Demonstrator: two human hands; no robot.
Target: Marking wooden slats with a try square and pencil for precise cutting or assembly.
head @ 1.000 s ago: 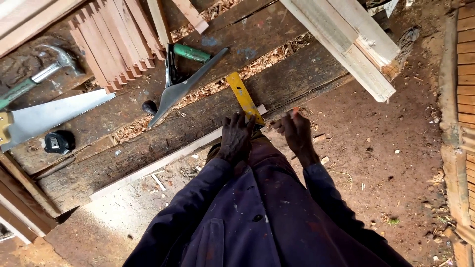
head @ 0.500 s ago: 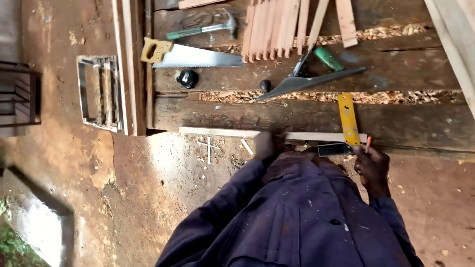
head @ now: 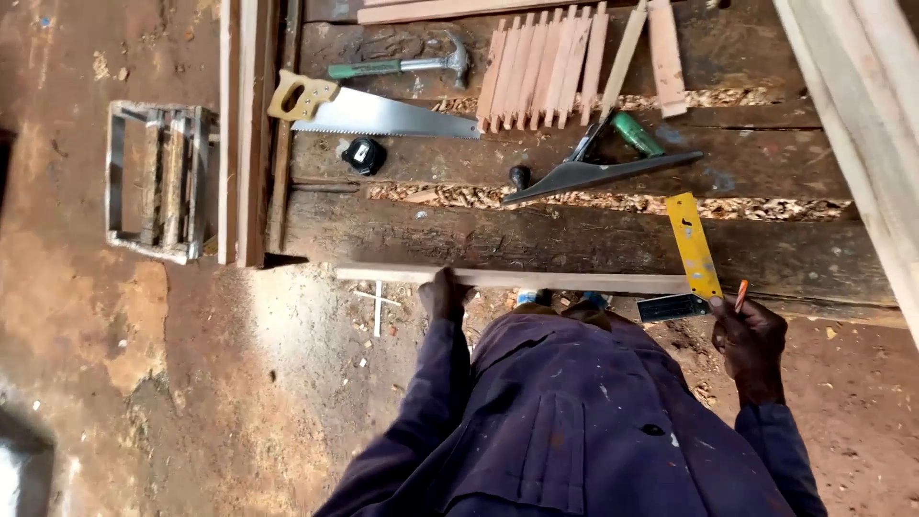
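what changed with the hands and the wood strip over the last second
The left hand slid out leftward along the wooden strip and now presses on it alone. The right hand moved off to the right end, beside the yellow try square, with an orange pencil. The handsaw, hammer and slats stayed put on the bench.
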